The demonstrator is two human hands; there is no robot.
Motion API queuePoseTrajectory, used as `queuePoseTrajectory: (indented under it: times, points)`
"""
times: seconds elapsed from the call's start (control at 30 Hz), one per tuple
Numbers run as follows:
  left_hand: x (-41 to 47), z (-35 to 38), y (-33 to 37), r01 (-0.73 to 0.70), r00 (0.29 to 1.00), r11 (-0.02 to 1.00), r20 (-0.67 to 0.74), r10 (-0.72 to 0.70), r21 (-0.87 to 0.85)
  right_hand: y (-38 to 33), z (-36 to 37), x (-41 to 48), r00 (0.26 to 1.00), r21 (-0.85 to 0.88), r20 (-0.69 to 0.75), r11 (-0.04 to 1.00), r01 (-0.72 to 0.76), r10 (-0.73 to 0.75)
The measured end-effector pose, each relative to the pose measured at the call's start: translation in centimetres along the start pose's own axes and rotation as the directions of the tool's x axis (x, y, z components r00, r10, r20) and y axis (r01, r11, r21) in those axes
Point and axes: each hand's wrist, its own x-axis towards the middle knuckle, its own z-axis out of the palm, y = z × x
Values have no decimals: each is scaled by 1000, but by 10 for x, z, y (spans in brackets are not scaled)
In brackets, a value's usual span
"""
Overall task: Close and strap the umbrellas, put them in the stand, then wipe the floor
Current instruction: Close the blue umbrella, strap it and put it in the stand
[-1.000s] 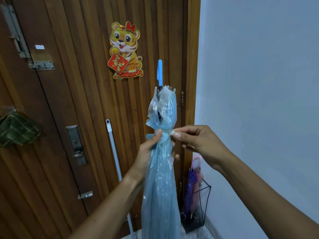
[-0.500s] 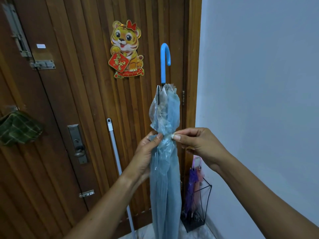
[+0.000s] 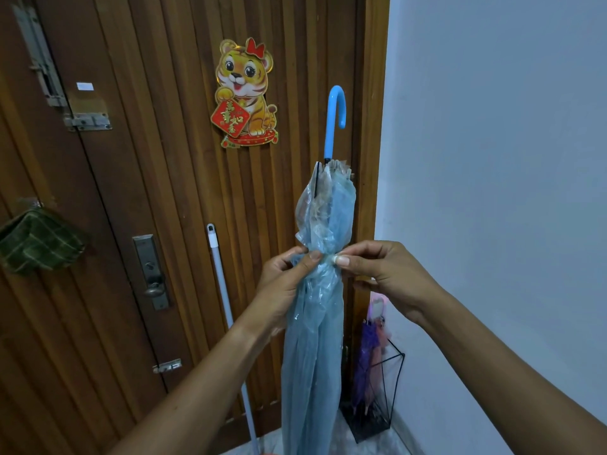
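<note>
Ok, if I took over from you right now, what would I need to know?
Left grip: pinches the blue umbrella at its cinched middle.
Right grip: pinches the same spot, seemingly working the strap.
Umbrella is closed, upright, handle up.
Done: purple umbrella sits in the stand.
Left: finish strapping, stand the blue one, wipe the floor.

Blues against brown wood.
The umbrella is pale, see-through blue, its handle brighter sky blue; the door is brown, vertically ribbed; the tiger sticker is orange-yellow with a red bow and gold-lettered red diamond; the cloth is dark green, checked in pale lines; the pole is white; the stand is black wire, the umbrellas in it purple and pink; the wall pale grey-blue.
</note>
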Motion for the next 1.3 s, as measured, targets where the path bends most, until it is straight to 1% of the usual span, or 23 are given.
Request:
queuePoseTrajectory:
  times: [0.17,0.27,0.47,0.6,1.07,1.3]
  points:
    - [0,4,0,-34,998,998,-43,36,56,-1,0,3,999,19,-33,1000,23,-23]
    - [-1,9,2,-40,999,996,-28,43,81,-5,-1,4,999,23,-41,1000,21,-20]
    - [-3,10,9,-25,1000,995,12,24,92,-10,-7,4,999,21,14,999,-47,46]
    - [-5,10,12,-34,999,996,34,32,84,-11,-8,4,997,10,39,998,-62,62]
    - [-8,0,22,-37,997,995,66,31,92,-14,4,8,997,0,67,999,-46,46]
    - [-7,-18,25,-30,998,995,53,25,100,-13,15,14,996,-94,85,995,27,-19]
